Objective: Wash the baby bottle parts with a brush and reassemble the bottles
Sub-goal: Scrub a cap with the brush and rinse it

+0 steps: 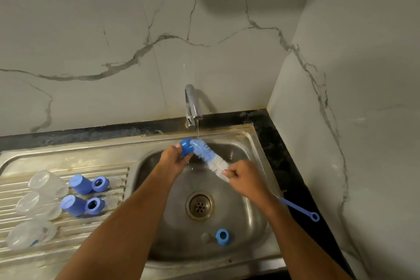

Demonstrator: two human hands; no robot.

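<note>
You gripped blue cap [187,146] left hand [173,158], brush [210,158] right hand [241,176], under tap [192,107] to scrub inside.

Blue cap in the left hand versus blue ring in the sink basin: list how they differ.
The blue cap is held up under the tap by the left hand, with the brush pushed into it; the blue ring lies loose, untouched, on the basin floor. The cap looks taller than the ring. Both are blue plastic.
</note>
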